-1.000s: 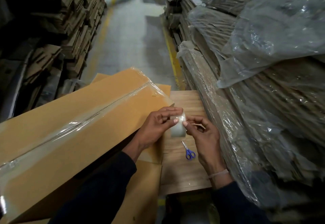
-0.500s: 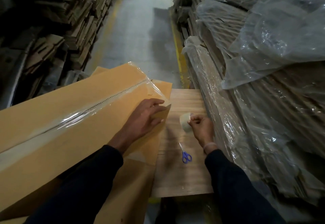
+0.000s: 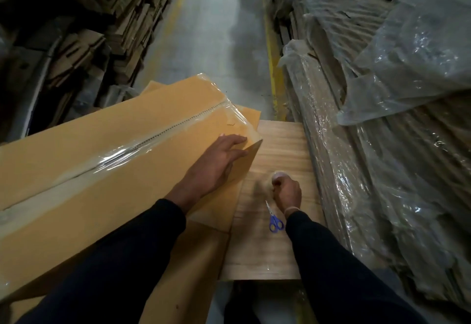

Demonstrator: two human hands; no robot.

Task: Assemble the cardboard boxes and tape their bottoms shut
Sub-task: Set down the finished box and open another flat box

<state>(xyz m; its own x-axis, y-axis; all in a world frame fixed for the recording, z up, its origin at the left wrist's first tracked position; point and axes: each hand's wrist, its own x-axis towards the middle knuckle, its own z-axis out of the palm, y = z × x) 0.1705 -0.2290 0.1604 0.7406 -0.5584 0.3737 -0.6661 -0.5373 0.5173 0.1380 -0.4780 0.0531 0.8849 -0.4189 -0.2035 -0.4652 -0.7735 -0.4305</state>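
Cardboard this long is light but floppy, so hold the box (image 3: 109,171) by its stiff corner edges, not its middle. It lies left of the wooden board (image 3: 265,247), taped seam up. Your left hand (image 3: 216,163) rests flat, fingers straight, on its near-right corner. Your right hand (image 3: 286,191) curls round the tape roll (image 3: 276,174) on the board. Scissors (image 3: 274,218) lie just beside that wrist; wrapped stacks (image 3: 382,145) crowd the right.
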